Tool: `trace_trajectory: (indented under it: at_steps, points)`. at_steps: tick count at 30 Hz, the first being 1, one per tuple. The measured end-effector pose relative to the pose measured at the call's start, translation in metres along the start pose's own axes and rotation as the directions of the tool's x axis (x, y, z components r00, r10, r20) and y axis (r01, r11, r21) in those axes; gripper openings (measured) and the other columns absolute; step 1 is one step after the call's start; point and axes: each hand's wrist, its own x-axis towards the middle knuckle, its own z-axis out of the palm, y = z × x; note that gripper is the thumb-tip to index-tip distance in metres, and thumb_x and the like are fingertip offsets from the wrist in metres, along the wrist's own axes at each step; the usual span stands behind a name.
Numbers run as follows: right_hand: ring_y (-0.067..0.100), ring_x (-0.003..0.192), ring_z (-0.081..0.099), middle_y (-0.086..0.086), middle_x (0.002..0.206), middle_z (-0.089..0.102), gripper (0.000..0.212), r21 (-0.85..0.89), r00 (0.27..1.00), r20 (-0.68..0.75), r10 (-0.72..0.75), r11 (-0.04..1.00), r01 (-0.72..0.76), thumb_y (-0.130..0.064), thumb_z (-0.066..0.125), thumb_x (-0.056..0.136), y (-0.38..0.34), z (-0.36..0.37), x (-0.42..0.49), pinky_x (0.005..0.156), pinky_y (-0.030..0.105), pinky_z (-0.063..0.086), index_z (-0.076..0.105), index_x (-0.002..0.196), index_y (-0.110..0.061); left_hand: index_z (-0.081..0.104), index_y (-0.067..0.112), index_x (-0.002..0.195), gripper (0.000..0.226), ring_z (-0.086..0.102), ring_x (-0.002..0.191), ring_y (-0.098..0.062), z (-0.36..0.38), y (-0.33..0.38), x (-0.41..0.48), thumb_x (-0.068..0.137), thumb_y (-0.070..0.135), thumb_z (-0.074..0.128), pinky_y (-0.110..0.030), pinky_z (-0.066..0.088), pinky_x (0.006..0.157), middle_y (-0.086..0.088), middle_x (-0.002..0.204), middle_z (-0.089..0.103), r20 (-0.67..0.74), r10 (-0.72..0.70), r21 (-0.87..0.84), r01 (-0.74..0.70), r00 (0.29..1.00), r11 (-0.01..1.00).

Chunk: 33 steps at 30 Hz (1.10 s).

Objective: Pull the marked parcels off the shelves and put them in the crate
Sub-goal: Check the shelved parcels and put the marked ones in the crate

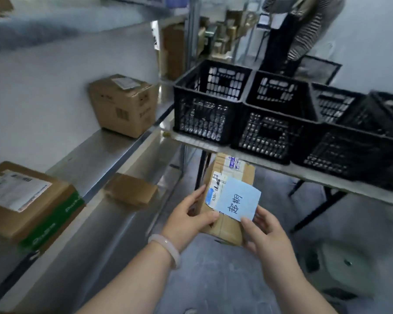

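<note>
I hold a small brown cardboard parcel (230, 177) in front of me, below the table edge. A light blue handwritten note (236, 201) is stuck over its shipping label. My left hand (191, 217) grips the parcel's left side, thumb on top. My right hand (262, 230) holds its lower right corner, thumb on the note's edge. Several black plastic crates (210, 102) stand in a row on a grey table (281, 169) to the right, just above the parcel. The two nearest crates look empty.
Metal shelves (104, 155) on the left carry a brown box (124, 105), a flat box with green tape (30, 202) and a small box (131, 189) on a lower level. A person in a striped top (304, 30) stands at the back right. Grey floor lies below.
</note>
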Motion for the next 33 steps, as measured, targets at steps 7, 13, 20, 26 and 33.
trace_trajectory:
  at_steps: [7, 13, 20, 26, 33]
  points:
    - [0.015, 0.093, 0.072, -0.003, 0.105, 0.074, 0.031, 0.083, 0.932, -0.347, -0.108, 0.986, 0.145, -0.015, 0.067, 0.089, -0.04, -0.098, -0.106, 0.06, 0.025, 0.056, 0.062, 0.119, -0.02, 0.053, 0.03, 0.136, 0.083, 0.063, 0.116, -0.014, 0.122, 0.029, -0.047, 0.059, 0.027, 0.084, -0.037, 0.053, 0.097, 0.007, 0.121, 0.069, 0.395, 0.028, -0.015, -0.024, 0.918, 1.0]
    - [0.016, 0.095, 0.071, -0.007, 0.107, 0.073, 0.03, 0.041, 0.73, -0.665, -0.156, 0.969, 0.244, -0.027, 0.07, 0.087, -0.063, -0.206, -0.213, 0.078, 0.045, 0.059, 0.065, 0.116, -0.026, 0.055, 0.037, 0.132, 0.083, 0.065, 0.113, -0.014, 0.265, 0.053, -0.111, 0.055, 0.037, 0.084, -0.035, 0.054, 0.093, 0.008, 0.119, 0.071, 0.707, 0.011, 0.048, -0.064, 0.708, 0.997]
    - [0.013, 0.099, 0.069, -0.013, 0.109, 0.071, 0.029, 0.0, 0.446, -0.884, -0.14, 0.955, 0.298, -0.037, 0.072, 0.085, -0.071, -0.304, -0.339, 0.081, 0.039, 0.058, 0.066, 0.113, -0.034, 0.057, 0.035, 0.123, 0.05, 0.071, 0.1, -0.012, 0.405, 0.042, -0.217, 0.083, 0.012, 0.076, -0.025, 0.058, 0.075, 0.007, 0.109, 0.074, 0.889, -0.066, 0.078, -0.007, 0.453, 0.997]
    - [0.007, 0.09, 0.07, -0.018, 0.099, 0.073, 0.014, -0.056, 0.19, -0.974, -0.122, 0.945, 0.321, -0.033, 0.065, 0.091, -0.067, -0.355, -0.436, 0.077, 0.034, 0.059, 0.067, 0.103, -0.041, 0.058, 0.042, 0.127, 0.053, 0.067, 0.108, -0.015, 0.488, 0.028, -0.311, 0.08, 0.028, 0.077, -0.04, 0.054, 0.094, 0.011, 0.115, 0.072, 0.97, -0.113, 0.126, -0.05, 0.217, 0.991]
    - [0.012, 0.094, 0.069, -0.021, 0.096, 0.071, 0.013, -0.065, -0.072, -0.996, -0.046, 0.955, 0.289, -0.038, 0.067, 0.088, -0.057, -0.396, -0.506, 0.08, 0.041, 0.058, 0.069, 0.099, -0.044, 0.052, 0.048, 0.131, 0.056, 0.064, 0.108, -0.006, 0.551, 0.008, -0.383, 0.081, 0.039, 0.075, -0.037, 0.051, 0.097, 0.017, 0.12, 0.067, 0.974, -0.205, 0.217, -0.138, 0.092, 0.966]
